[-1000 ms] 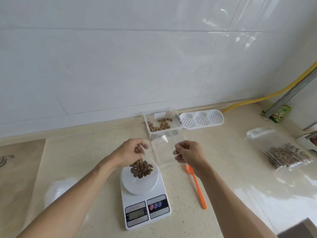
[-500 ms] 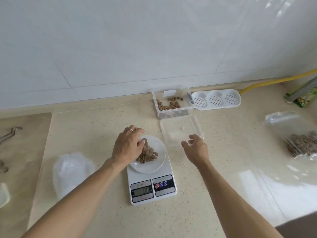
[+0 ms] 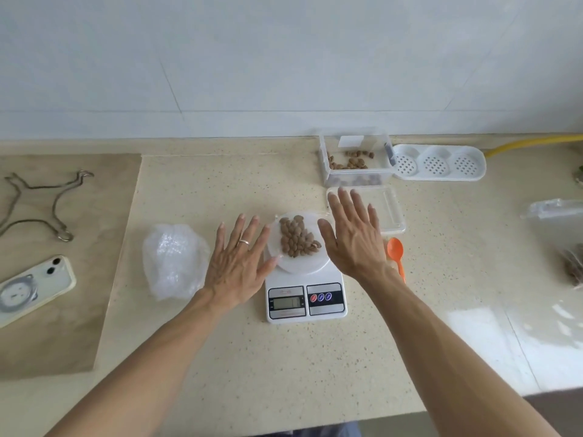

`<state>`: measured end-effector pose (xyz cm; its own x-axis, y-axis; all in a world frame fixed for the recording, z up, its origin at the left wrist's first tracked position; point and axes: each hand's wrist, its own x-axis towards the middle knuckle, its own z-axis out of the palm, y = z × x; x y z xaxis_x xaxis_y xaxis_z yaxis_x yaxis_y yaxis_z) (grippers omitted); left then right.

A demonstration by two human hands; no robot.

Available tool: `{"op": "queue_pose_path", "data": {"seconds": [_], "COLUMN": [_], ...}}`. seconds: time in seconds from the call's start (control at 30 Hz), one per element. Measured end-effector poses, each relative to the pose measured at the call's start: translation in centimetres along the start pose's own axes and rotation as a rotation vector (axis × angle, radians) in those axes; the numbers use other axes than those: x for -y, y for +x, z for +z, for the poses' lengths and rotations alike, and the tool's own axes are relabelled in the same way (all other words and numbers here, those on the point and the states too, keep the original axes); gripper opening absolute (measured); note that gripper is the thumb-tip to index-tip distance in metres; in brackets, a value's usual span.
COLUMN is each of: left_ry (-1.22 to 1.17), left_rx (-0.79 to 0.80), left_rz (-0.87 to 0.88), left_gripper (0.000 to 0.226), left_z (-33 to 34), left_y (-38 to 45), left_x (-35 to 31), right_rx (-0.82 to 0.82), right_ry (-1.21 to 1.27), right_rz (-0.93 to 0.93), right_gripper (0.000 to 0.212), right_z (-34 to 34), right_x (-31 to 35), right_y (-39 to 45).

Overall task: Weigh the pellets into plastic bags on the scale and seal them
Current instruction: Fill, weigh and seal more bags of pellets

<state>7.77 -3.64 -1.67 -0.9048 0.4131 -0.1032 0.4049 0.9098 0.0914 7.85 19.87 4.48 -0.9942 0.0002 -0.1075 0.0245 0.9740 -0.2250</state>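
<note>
Both hands hover flat with fingers spread, neither grip holding anything: the left hand point(image 3: 240, 266) is just left of the scale point(image 3: 304, 279), the right hand point(image 3: 353, 234) just right of its platform. Between them lies the bag of pellets point(image 3: 298, 239) on the round platform, its pile running from far left to near right (the clear plastic itself is hard to make out). Both hands are about equally near it. The scale's display point(image 3: 287, 303) is too blurred to read. Farther out on the surface point(image 3: 315, 367) are the orange spoon point(image 3: 395, 250), the clear lid point(image 3: 389, 209), the pellet container point(image 3: 355, 159) beyond, and a filled bag point(image 3: 561, 241) far right.
</note>
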Motion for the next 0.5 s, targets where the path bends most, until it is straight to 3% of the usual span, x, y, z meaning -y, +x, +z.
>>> {"op": "queue_pose_path", "data": {"seconds": [0.5], "left_ry": [-0.002], "left_rx": [-0.010], "left_rz": [-0.014], "left_gripper": [0.073], "left_z": [0.13], "left_y": [-0.06], "left_x": [-0.27], "right_rx": [0.013], "right_ry": [0.000], "right_rz": [0.006], "right_gripper": [0.061], "right_z": [0.13], "right_x": [-0.01], "right_y": [-0.06]}}
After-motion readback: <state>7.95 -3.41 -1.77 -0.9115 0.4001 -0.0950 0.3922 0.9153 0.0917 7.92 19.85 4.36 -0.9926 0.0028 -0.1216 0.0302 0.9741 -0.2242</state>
